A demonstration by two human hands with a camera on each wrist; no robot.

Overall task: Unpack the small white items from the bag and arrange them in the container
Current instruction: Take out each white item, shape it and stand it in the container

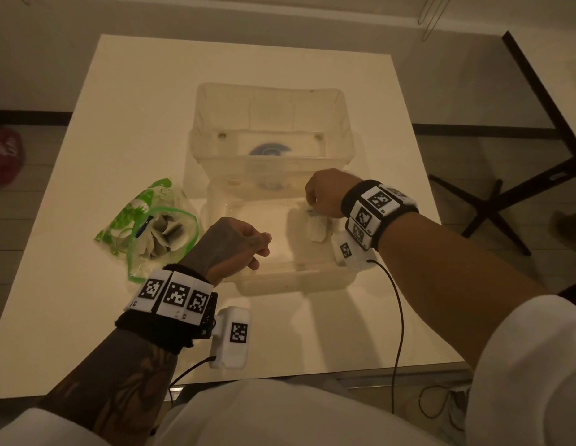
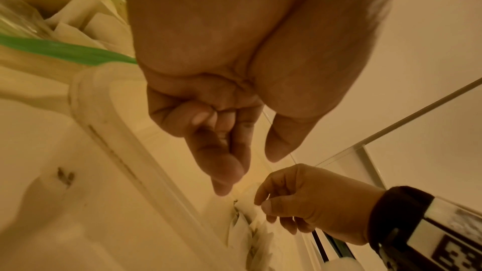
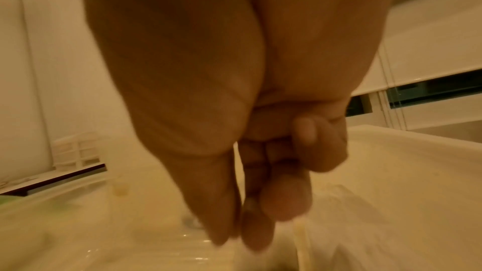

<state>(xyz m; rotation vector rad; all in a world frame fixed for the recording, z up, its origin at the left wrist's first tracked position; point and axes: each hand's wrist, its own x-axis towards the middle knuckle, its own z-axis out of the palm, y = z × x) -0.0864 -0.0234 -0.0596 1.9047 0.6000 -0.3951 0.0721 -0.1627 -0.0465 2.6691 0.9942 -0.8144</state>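
White items (image 1: 317,227) stacked at container (image 1: 293,286) right wall, more in bag (image 1: 151,226) left of it; my right hand (image 1: 325,194) fingertips pinch stack top; left hand (image 1: 235,243) loosely curled, empty; I fear stack toppling on release.

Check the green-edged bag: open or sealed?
Open. The zip bag gapes at its green mouth, with white items showing inside, beside the clear container.
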